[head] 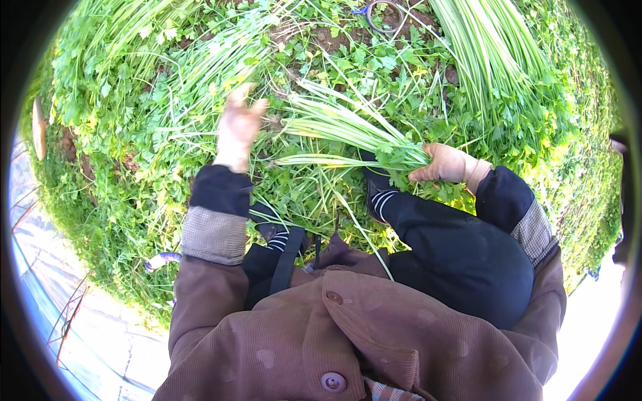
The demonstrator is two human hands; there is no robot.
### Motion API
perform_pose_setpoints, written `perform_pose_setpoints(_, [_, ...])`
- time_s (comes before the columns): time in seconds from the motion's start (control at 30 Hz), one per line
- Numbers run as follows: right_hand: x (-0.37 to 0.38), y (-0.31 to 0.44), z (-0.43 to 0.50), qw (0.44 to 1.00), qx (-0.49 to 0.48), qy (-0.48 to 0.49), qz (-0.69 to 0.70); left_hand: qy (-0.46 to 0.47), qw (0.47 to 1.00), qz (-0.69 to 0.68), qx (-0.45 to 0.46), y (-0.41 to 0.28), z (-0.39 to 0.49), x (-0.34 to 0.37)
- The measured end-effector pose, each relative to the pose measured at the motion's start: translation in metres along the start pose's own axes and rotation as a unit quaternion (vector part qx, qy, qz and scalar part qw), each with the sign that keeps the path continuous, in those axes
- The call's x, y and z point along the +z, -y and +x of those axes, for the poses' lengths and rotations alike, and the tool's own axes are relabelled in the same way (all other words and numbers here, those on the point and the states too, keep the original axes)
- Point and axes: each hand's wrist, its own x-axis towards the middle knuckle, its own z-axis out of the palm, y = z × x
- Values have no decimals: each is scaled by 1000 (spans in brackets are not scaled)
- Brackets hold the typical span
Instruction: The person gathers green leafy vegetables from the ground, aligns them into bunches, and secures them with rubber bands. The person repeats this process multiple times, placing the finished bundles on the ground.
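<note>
My right hand (444,164) is closed around the leafy end of a bunch of long green leafy stalks (346,123), which look like celery. Their pale, rooty ends point left, fanned apart in front of my knees. My left hand (241,123) is slightly blurred, with its fingers apart and nothing seen in it, just left of the root ends. Beyond it lie more cut stalks (220,55) on the ground. A thick pile of the same stalks (491,45) lies at the upper right, leaves towards me.
A roll of tape (385,17) with a blue part beside it lies at the top. Another purple-and-white roll (163,260) sits left of my sleeve. A wooden handle-like piece (38,128) is at the far left. Leaves and brown soil surround my feet; pale sheeting (95,321) borders the lower left.
</note>
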Motion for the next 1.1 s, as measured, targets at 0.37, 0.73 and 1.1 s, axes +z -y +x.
perform_pose_setpoints(0.37, [-8,3,0,998,-11,-38,-48,352,936,-1,2,-56,37,41])
perform_pose_setpoints(0.73, [-1,-15,8,999,5,-22,47,-181,977,-86,-68,33,8,-12])
perform_pose_setpoints(1.1, [0,-13,8,997,7,7,81,203,955,215,0,-124,-4,79])
